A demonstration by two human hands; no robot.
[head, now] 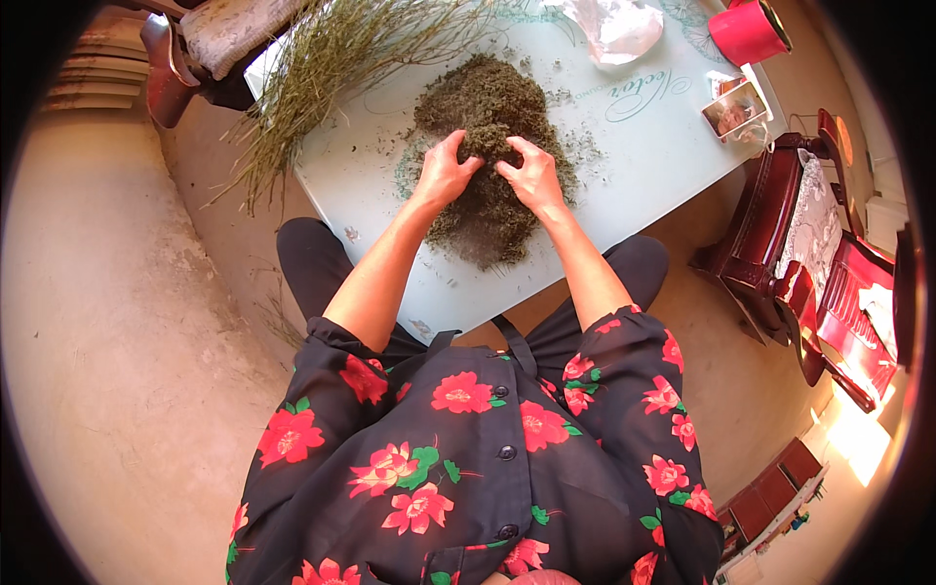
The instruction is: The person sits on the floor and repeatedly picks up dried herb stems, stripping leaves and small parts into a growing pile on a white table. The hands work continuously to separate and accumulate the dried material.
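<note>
A heap of crumbled dried herb lies on a pale glass-topped table, greenish brown with loose bits scattered around it. My left hand and my right hand face each other over the heap, thumbs inward. Between their fingertips they grip a clump of the herb. Some fingers are hidden behind or within the clump. Below the hands the heap runs on towards the table's near edge.
Dried stalks are piled at the table's left, overhanging its edge. A crumpled plastic bag, a red canister and a small box with a picture stand along the far right. A dark wooden armchair is right of the table.
</note>
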